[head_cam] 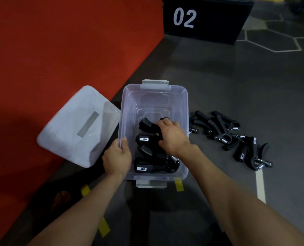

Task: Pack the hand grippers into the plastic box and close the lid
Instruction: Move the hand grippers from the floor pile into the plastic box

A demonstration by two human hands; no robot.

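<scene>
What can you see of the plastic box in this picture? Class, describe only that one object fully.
The plastic box is clear, rectangular and open-topped, with round corners and grey latches at the near and far ends. It stands upright on the dark floor, beside a red mat. Its lid lies off to its left, tilted. Several black hand grippers lie inside. The left hand holds its left rim; the right hand reaches inside, gripping a hand gripper.

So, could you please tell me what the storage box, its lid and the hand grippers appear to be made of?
The clear rectangular storage box looks like glossy translucent plastic: the grippers and floor show through its walls. The frosted flat lid seems the same plastic, cloudier. The black hand grippers on the floor appear to have matte plastic or rubber handles, hard to tell which, with shiny metal coil springs.
</scene>
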